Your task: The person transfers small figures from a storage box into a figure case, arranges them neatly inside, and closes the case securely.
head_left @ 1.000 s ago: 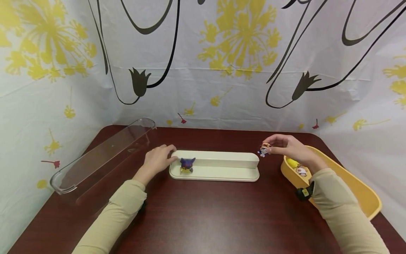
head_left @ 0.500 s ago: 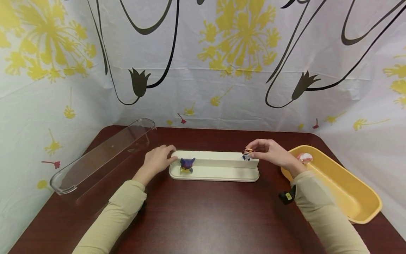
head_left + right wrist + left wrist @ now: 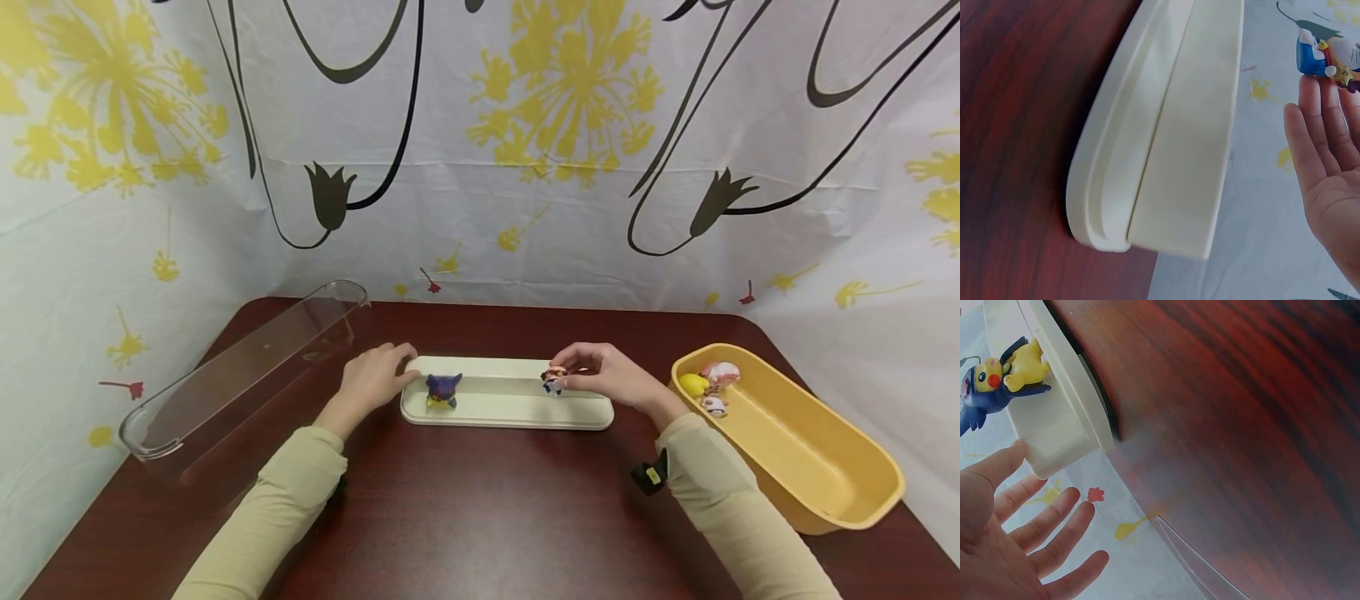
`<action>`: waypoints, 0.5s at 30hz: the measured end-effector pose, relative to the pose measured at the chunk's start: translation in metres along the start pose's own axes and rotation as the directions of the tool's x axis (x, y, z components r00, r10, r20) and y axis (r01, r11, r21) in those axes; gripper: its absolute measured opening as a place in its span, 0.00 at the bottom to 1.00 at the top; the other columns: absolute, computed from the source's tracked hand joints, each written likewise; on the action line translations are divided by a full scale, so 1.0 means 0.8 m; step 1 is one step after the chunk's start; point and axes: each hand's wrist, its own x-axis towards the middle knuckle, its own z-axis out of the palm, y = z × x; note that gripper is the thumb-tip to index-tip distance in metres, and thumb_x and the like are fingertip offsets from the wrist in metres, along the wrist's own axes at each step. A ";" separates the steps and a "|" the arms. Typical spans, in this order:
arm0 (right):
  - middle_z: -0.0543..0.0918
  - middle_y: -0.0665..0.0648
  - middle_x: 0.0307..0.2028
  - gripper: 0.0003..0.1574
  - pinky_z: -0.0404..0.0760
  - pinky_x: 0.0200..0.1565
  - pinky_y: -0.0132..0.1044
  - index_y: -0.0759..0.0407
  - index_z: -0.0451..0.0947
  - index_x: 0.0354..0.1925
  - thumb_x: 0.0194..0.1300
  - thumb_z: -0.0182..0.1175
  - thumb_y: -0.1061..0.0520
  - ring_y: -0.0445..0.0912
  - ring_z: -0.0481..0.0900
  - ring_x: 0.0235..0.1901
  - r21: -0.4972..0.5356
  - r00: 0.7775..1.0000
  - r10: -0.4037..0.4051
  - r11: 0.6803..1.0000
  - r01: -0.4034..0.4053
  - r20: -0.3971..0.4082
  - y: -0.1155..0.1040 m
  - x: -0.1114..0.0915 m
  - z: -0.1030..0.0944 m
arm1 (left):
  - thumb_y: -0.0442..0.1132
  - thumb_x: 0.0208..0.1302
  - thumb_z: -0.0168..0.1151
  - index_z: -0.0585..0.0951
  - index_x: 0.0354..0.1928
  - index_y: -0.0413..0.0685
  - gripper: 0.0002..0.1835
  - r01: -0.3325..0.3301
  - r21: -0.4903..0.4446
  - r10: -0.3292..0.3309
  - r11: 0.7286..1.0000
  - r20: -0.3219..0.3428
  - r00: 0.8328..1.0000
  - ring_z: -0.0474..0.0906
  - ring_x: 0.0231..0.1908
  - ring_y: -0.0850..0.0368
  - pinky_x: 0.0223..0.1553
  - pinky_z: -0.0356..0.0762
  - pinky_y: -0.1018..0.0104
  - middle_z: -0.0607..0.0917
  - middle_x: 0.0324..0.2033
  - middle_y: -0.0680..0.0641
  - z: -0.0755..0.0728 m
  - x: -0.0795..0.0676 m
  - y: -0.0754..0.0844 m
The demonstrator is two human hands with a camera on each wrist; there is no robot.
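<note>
With thumb and fingertips my right hand (image 3: 611, 379) pinches a small blue-and-white cat figurine (image 3: 553, 381) with an orange-brown top. It is held over the right half of a cream two-step display base (image 3: 517, 410). The right wrist view shows the cat figurine (image 3: 1316, 59) at the fingertips, cut by the frame edge. At the base's left end rests my left hand (image 3: 372, 385), its thumb (image 3: 1004, 464) right at the edge and the other fingers spread and mostly straight. Close to that hand, a yellow figurine in a dark-blue hooded costume (image 3: 442, 390) stands on the lower step.
A yellow tub (image 3: 817, 450) stands at the right, with a yellow toy (image 3: 693, 384), a white-and-brown figurine (image 3: 714, 406) and a pink-and-white toy (image 3: 722, 374) at its far end. A long clear plastic cover (image 3: 255, 358) lies at the left of the dark-red table (image 3: 480, 517).
My right hand has carried the cat figurine leftward from beside the yellow tub to over the display base. The toys in the tub are uncovered. My left hand has stayed still.
</note>
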 end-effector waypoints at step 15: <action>0.79 0.62 0.35 0.12 0.73 0.34 0.36 0.67 0.75 0.40 0.55 0.59 0.67 0.53 0.77 0.34 0.027 0.999 0.040 0.999 -0.040 0.015 -0.014 0.014 0.047 | 0.53 0.56 0.59 0.76 0.45 0.55 0.17 0.008 0.004 -0.008 1.000 0.004 1.000 0.69 0.24 0.56 0.21 0.66 0.61 0.75 0.29 0.51 0.003 0.001 -0.001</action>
